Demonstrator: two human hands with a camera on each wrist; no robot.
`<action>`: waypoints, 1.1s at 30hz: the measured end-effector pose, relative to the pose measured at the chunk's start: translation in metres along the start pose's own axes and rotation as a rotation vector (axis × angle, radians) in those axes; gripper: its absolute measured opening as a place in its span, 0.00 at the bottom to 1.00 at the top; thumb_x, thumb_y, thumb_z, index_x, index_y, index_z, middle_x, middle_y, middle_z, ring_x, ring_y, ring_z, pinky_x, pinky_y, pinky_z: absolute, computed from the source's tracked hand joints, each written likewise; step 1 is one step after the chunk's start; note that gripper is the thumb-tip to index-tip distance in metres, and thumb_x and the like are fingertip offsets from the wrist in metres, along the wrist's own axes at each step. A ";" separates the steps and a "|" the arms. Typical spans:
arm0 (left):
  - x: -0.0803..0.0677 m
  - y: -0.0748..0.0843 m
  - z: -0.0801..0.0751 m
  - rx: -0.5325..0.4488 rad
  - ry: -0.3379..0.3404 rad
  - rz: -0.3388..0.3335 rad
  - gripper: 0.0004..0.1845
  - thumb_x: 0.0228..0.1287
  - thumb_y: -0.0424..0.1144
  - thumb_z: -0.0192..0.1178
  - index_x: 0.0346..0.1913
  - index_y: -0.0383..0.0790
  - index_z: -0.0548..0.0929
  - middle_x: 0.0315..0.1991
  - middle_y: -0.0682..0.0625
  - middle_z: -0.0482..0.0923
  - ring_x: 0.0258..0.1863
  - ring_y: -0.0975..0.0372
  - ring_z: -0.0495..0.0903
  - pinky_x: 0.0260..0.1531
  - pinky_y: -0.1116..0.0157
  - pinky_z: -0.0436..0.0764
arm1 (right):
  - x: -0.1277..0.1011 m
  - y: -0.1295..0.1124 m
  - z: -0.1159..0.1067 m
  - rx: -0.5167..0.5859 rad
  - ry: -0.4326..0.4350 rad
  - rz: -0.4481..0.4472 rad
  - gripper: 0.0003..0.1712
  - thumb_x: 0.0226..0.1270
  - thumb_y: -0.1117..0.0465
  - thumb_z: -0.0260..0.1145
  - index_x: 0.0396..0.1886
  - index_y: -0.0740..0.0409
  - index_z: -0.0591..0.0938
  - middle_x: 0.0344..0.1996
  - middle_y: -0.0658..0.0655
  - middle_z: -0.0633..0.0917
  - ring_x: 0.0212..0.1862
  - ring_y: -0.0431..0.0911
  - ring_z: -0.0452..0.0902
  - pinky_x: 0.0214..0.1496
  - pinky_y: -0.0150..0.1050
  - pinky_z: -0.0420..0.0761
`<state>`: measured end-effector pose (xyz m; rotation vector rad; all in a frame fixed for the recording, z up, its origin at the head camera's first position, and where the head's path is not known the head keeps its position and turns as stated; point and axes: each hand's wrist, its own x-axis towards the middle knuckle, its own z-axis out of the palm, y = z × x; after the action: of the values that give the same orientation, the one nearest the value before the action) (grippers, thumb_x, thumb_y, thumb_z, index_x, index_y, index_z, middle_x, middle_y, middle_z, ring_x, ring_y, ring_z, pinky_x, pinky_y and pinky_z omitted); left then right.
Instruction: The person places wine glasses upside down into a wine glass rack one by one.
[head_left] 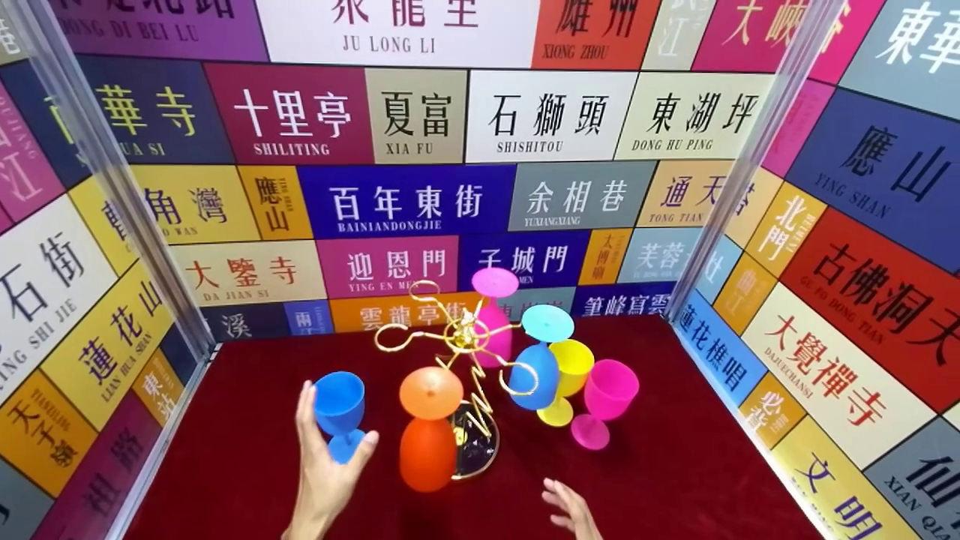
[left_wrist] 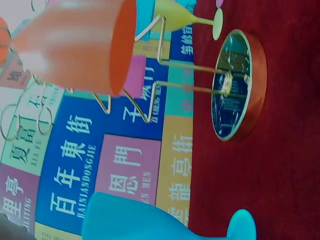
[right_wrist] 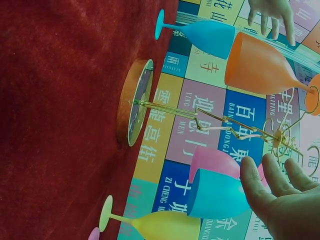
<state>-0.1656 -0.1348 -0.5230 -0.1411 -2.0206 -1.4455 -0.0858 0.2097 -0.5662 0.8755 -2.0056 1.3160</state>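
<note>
A blue goblet [head_left: 339, 401] stands upright on the table at the left. In the head view my left hand [head_left: 330, 469] overlaps it with fingers and thumb spread; the right wrist view shows that hand [right_wrist: 272, 15] apart from the goblet [right_wrist: 210, 39]. My right hand [head_left: 571, 511] is at the front right with loosely bent fingers and nothing in it. Between the hands rises a gold wire goblet rack [head_left: 466, 337] on a round base [left_wrist: 232, 85]. Upside down on its arms hang an orange goblet [head_left: 427, 450], a pink goblet [head_left: 495, 330] and a blue goblet [head_left: 534, 375].
Right of the rack, a yellow goblet [head_left: 571, 367] and a magenta goblet [head_left: 611, 390] stand upright. Dark red cloth [head_left: 247, 450] covers the table. Printed panels [head_left: 405, 202] enclose the back and both sides, with clear corner strips [head_left: 731, 180].
</note>
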 end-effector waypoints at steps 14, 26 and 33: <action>0.021 -0.039 0.007 0.073 0.027 -0.112 0.64 0.34 0.44 0.78 0.73 0.61 0.44 0.75 0.52 0.41 0.72 0.51 0.48 0.66 0.39 0.54 | -0.002 0.001 -0.002 0.004 -0.001 0.032 0.36 0.66 0.54 0.58 0.63 0.78 0.61 0.62 0.50 0.72 0.58 0.34 0.73 0.41 0.36 0.81; 0.027 -0.071 0.018 0.119 0.047 -0.192 0.68 0.30 0.49 0.80 0.73 0.56 0.43 0.74 0.46 0.45 0.70 0.47 0.52 0.65 0.41 0.58 | -0.005 0.003 -0.004 0.014 -0.011 0.044 0.37 0.66 0.54 0.59 0.63 0.76 0.59 0.64 0.44 0.69 0.59 0.33 0.72 0.41 0.36 0.81; 0.030 -0.085 0.022 0.136 0.039 -0.289 0.67 0.33 0.54 0.77 0.73 0.58 0.40 0.73 0.43 0.47 0.66 0.45 0.57 0.62 0.38 0.60 | -0.008 0.002 -0.004 0.014 0.004 0.083 0.37 0.61 0.61 0.62 0.67 0.69 0.60 0.63 0.41 0.69 0.58 0.32 0.72 0.41 0.35 0.81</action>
<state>-0.2356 -0.1567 -0.5797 0.2438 -2.1659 -1.4605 -0.0824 0.2154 -0.5725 0.8029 -2.0513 1.3771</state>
